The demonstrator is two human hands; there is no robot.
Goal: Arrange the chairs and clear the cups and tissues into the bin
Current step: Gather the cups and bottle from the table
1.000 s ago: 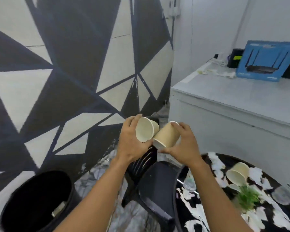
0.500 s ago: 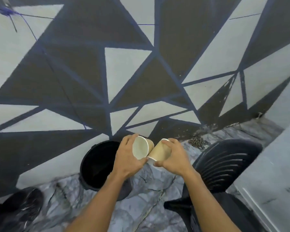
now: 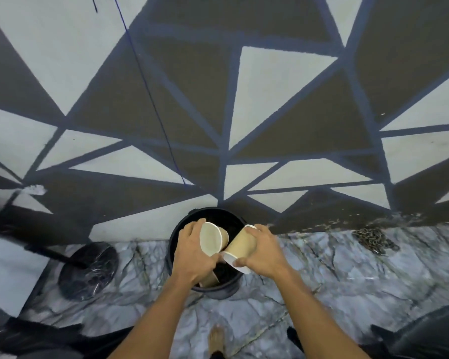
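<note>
A round black bin (image 3: pixel 177 244) stands on the marble floor against the patterned wall. Both my hands hover right over its opening. My left hand (image 3: pixel 192 255) grips a tan paper cup (image 3: pixel 212 239) lying on its side, its white inside facing me. My right hand (image 3: pixel 263 251) holds a second tan paper cup (image 3: pixel 240 247), tilted with its rim down and to the left. The two cups nearly touch. Another tan cup (image 3: pixel 210 279) lies inside the bin below my left hand.
A black round stand base (image 3: pixel 88 270) with a pole sits left of the bin. A dark chair (image 3: pixel 425 335) fills the bottom right corner, another dark shape the bottom left. A chain (image 3: pixel 373 240) lies by the wall at right. My foot (image 3: pixel 216 340) is below.
I have turned left from the table and stepped closer; the bin went from the left of my hands to directly beneath them. Both cups stay held.
</note>
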